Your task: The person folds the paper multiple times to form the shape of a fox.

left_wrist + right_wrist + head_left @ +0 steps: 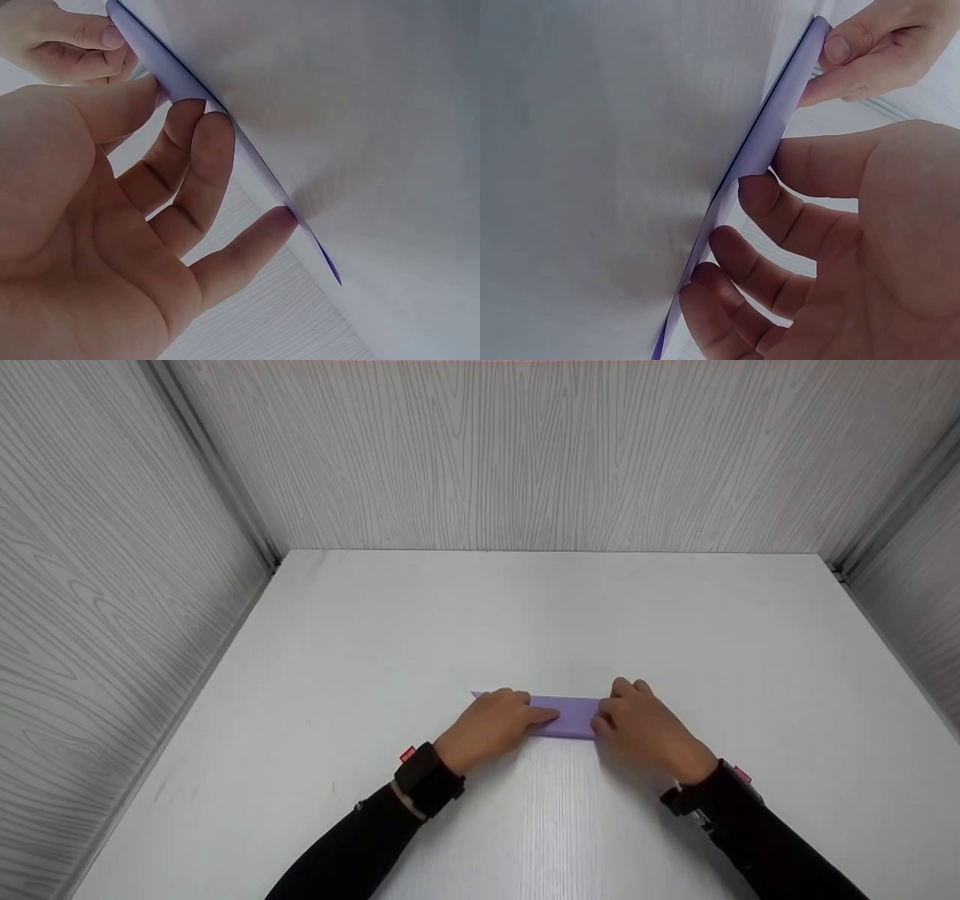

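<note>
1. The left hand (491, 727) is gripping the left part of a folded purple paper strip (576, 717), and the right hand (646, 729) is pinching its right end.
2. At the far left, a pointed corner (475, 694) is sticking out past the left hand; it is probably creasing easily, so the doubled edge beside it looks the better hold.
3. Between the hands, the strip is lying sideways over the white tabletop (375, 652), seemingly light, thin and flexible, its folds adding some stiffness.
4. On the right, the layers are likely wanting a gentle thumb-and-finger pinch, since hard pulling could tear or slip them.
</note>
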`<state>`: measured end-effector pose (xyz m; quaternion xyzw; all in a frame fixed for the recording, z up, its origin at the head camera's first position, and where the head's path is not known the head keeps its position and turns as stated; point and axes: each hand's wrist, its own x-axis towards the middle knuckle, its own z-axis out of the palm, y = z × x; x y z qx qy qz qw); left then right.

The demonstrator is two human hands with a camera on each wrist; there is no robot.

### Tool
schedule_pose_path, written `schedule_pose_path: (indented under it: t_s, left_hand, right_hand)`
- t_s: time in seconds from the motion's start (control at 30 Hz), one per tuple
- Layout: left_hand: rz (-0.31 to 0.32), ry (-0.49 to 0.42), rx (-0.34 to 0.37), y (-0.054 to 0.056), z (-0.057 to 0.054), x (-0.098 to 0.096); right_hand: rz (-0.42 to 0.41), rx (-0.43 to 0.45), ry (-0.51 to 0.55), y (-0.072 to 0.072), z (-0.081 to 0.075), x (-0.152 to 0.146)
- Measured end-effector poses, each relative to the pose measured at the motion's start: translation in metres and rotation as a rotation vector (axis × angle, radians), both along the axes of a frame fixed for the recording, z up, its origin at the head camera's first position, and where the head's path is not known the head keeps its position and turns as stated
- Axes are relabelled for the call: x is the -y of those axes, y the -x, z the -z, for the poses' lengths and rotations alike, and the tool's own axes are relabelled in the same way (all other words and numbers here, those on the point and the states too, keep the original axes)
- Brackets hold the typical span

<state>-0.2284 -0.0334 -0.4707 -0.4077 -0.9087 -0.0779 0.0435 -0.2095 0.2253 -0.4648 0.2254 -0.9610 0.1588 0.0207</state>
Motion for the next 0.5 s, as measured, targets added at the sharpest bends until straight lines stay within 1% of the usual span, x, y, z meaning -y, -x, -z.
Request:
schedule_pose_path:
  t_s: [0.1, 0.27, 0.5]
  left_hand:
    - [0.007, 0.010, -0.020, -0.0004, -0.0003, 0.0000]
    - [0.002, 0.015, -0.014, -0.0010, -0.0005, -0.0003]
    - [-0.007, 0.030, -0.006, -0.0010, -0.0006, -0.0009]
  right_hand:
    - [-0.007, -0.010, 0.002, 0.0000, 0.0000, 0.0003]
    - [-0.022, -0.042, 0.005, 0.0008, 0.0014, 0.0007]
    - [-0.010, -0.015, -0.001, 0.0010, 0.0004, -0.0003]
